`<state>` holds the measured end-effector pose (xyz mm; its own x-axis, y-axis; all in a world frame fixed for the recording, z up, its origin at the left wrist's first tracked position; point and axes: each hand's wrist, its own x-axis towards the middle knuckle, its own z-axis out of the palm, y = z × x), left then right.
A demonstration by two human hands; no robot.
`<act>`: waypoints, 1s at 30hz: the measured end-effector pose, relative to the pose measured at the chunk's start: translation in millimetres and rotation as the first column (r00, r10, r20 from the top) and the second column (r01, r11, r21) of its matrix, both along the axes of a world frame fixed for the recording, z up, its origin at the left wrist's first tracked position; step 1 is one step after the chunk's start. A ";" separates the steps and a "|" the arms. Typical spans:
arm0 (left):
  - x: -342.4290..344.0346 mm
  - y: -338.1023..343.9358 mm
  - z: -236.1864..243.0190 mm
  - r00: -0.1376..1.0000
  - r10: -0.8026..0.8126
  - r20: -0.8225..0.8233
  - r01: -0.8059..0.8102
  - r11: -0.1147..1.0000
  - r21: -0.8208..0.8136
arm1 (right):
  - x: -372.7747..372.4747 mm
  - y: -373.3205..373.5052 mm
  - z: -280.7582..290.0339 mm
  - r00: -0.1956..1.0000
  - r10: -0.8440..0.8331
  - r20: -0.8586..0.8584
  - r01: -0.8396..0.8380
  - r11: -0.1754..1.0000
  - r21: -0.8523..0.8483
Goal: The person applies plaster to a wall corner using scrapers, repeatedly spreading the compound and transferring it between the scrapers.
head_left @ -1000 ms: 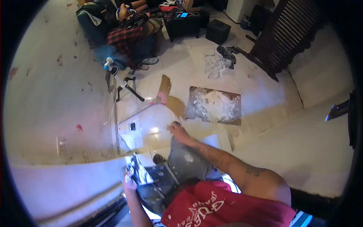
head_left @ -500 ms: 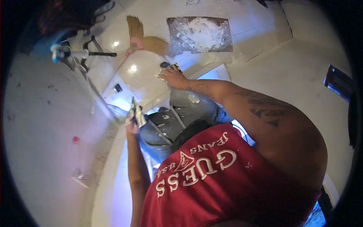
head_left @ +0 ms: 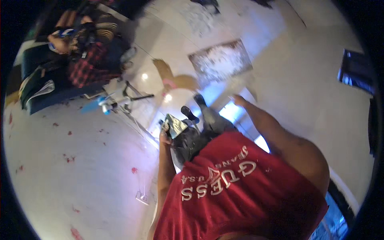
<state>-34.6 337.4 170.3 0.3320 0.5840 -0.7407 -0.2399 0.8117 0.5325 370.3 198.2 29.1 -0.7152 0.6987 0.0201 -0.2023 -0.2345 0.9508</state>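
Note:
My left hand (head_left: 165, 135) is closed around a pale, shiny flat piece (head_left: 176, 126), roughly triangular with a dark part by the fingers; blur hides its exact kind. It is held beside my grey trousers (head_left: 218, 122). Out to the right of my legs is my right hand (head_left: 239, 101), small and blurred, over the light floor; no held thing shows and its fingers are not clear. My dark shoes (head_left: 190, 115) show between the hands.
Ahead lie a straw broom (head_left: 180, 82) with pink binding and a board smeared with white powder (head_left: 222, 61). A fan with blue blades (head_left: 105, 106) stands left, before a person in a plaid shirt (head_left: 94, 60). A dark flat panel (head_left: 356, 72) is at right.
My body and view have shifted, bringing the seated person into sight. My right hand has moved from the dark and white item by my knee out to the right. My left hand still holds the pale piece.

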 end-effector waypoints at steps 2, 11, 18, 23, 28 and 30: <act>32.8 39.6 12.9 1.000 0.018 0.017 -0.016 0.996 -0.090 | 38.9 53.4 41.1 0.989 0.009 0.148 -0.028 0.992 0.123; 104.6 175.1 121.8 0.990 -0.118 0.075 0.089 0.947 0.308 | 51.7 174.1 156.9 0.787 -0.104 0.608 -0.229 0.866 0.445; 129.1 239.0 165.9 0.955 -0.021 0.294 -0.042 0.978 0.206 | 87.1 198.6 166.1 0.532 -0.316 0.786 -0.343 0.768 0.541; 141.8 270.0 171.2 0.978 -0.118 0.173 0.055 0.942 0.330 | 105.7 199.0 156.8 0.332 -0.458 0.825 -0.371 0.740 0.560; 155.7 322.0 164.6 0.975 0.025 0.222 -0.084 0.962 0.259 | 146.1 216.0 151.4 0.117 -0.555 0.823 -0.408 0.729 0.550; 155.9 352.5 135.6 0.983 0.084 0.163 -0.111 0.980 0.163 | 157.3 237.1 147.6 0.046 -0.589 0.807 -0.415 0.723 0.552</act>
